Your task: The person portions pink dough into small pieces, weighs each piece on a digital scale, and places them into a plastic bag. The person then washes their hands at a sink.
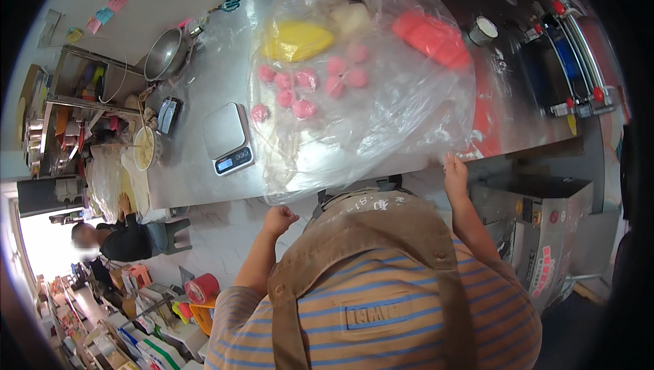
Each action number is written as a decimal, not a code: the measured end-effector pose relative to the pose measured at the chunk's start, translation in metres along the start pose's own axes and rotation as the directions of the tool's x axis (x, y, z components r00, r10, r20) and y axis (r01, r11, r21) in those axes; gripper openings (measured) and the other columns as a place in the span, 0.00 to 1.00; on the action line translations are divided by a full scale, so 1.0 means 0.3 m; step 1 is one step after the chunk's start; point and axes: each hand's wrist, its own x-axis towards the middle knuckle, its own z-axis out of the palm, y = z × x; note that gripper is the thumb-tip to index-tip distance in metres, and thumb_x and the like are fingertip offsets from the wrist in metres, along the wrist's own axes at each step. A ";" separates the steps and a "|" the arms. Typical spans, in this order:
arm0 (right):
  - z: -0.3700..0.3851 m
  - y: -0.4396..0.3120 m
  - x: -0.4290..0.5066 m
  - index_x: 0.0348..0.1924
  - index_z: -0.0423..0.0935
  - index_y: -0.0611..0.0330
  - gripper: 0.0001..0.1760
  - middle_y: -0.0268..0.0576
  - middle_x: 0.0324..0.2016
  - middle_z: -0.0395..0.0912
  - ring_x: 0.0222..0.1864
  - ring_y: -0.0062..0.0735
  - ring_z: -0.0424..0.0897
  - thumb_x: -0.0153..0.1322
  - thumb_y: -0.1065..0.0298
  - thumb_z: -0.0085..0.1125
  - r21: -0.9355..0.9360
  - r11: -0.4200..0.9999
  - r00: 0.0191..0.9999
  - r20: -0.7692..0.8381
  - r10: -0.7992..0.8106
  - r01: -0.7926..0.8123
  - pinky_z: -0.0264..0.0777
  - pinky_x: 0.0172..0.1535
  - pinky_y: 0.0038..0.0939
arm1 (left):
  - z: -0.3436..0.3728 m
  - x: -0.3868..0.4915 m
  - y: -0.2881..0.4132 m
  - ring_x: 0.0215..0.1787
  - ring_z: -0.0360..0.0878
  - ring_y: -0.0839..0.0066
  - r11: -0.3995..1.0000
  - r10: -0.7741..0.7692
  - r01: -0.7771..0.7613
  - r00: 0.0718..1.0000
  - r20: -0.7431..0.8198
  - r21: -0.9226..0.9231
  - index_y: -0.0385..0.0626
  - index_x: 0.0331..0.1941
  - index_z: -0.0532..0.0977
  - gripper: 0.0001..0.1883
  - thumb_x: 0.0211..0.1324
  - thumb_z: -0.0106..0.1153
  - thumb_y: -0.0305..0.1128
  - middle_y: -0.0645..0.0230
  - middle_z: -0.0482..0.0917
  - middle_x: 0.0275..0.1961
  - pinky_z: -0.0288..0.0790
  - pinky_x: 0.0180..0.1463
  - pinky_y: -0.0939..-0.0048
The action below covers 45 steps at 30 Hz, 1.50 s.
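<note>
A clear plastic sheet (409, 109) lies wrinkled over the metal worktop. Beneath it show a yellow dough mass (299, 41), a pale dough mass (351, 18), a red-pink dough slab (431, 38) and several pink dough balls (305, 78). My right hand (454, 173) pinches the sheet's near right edge at the table's front. My left hand (280, 219) is just off the front edge, fingers curled, close below the sheet's overhanging left corner. Whether it grips any film cannot be made out.
Left of the sheet are a digital scale (225, 137), a black-sided container (169, 115), a bowl of pale food (147, 149) and a metal pan (166, 55). A metal cup of white powder (483, 31) and a roller machine (575, 58) stand right. Another person (127, 237) sits far left.
</note>
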 end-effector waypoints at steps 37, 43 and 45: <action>-0.012 -0.732 0.343 0.44 0.73 0.64 0.10 0.43 0.37 0.79 0.38 0.30 0.81 0.69 0.76 0.52 0.419 0.503 0.402 0.904 -0.149 -0.756 0.76 0.47 0.30 | 0.076 -0.293 1.277 0.51 0.79 0.62 -0.220 0.325 -0.194 0.909 -0.260 -0.956 0.39 0.44 0.74 0.10 0.57 0.54 0.22 0.52 0.79 0.47 0.75 0.53 0.65; -0.012 -0.734 0.316 0.47 0.72 0.66 0.13 0.48 0.41 0.80 0.41 0.32 0.81 0.71 0.72 0.53 0.410 0.523 0.406 0.905 -0.130 -0.747 0.76 0.48 0.30 | 0.081 -0.298 1.261 0.52 0.78 0.60 -0.236 0.347 -0.160 0.907 -0.237 -0.959 0.37 0.46 0.73 0.11 0.58 0.52 0.23 0.50 0.78 0.49 0.74 0.55 0.64; -0.017 -0.727 0.306 0.48 0.72 0.66 0.13 0.49 0.42 0.79 0.42 0.33 0.81 0.71 0.71 0.52 0.420 0.528 0.423 0.898 -0.123 -0.738 0.76 0.48 0.30 | 0.081 -0.290 1.254 0.53 0.77 0.59 -0.233 0.367 -0.134 0.905 -0.215 -0.963 0.36 0.46 0.72 0.12 0.58 0.51 0.25 0.49 0.78 0.50 0.73 0.56 0.63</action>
